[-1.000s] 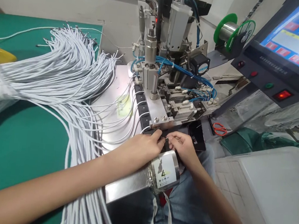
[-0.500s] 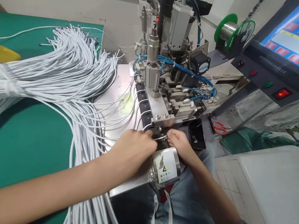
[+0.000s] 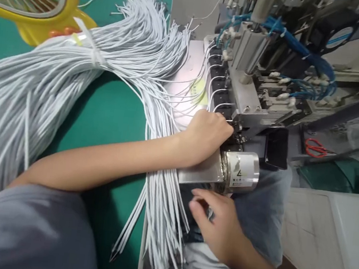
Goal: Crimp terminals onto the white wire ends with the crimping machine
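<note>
My left hand [image 3: 207, 138] is closed at the front end of the machine's black cable holder [image 3: 220, 84]. A short piece of white cable [image 3: 228, 121] shows at its fingertips; the rest of that cable is hidden by the hand. My right hand [image 3: 219, 224] hangs over my lap, thumb and forefinger apart, with nothing visible between them. Left of it, the loose ends of a large white cable bundle [image 3: 162, 205] hang over the table edge. Several cables run from the bundle into slots of the holder.
The bundle, tied by a clear band [image 3: 96, 55], lies on a green table mat [image 3: 118, 111]. A yellow fan [image 3: 69, 5] stands at the back left. Beside the machine [image 3: 246, 79] are a labelled clear cover [image 3: 243, 170], a black tray [image 3: 277, 148] and red-handled scissors [image 3: 315, 148].
My right hand has left the machine's front end, come back towards my lap and opened. My left hand stays closed at the holder. The view has turned left and down.
</note>
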A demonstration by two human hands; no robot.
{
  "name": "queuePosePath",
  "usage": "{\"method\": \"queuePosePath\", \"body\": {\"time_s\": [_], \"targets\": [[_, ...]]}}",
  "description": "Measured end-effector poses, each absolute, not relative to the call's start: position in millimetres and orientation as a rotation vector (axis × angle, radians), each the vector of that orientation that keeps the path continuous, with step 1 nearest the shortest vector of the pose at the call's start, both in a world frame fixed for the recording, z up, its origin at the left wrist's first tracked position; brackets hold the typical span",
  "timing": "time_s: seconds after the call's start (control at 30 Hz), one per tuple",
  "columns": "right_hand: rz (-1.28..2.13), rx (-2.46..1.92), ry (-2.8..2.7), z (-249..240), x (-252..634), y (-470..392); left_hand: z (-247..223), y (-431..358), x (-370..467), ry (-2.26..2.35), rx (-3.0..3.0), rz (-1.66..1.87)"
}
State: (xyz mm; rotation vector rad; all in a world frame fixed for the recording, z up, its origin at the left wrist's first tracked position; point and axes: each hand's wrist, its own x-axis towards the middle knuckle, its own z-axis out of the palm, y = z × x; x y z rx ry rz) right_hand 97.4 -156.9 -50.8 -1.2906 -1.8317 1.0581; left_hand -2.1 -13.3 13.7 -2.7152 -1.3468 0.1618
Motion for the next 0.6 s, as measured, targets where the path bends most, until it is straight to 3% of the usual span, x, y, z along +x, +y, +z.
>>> {"method": "queuePosePath", "body": {"time_s": [0.17, 0.4, 0.6], "targets": [[1.333, -1.354, -1.947, -62.1, 79.9, -153.2, 11.8, -14.5, -3.2, -1.322, -2.712, 0.066], [1.06, -1.399, -1.947, -28.3, 132.6, -145.7, 18.8, -35.2, 6.6, -0.909, -3.134, -0.286], [0.824, -1.388, -1.487, -14.7, 168.0, -108.8, 11.0, -29.3, 1.8, -0.628, -3.508, -0.833]]}}
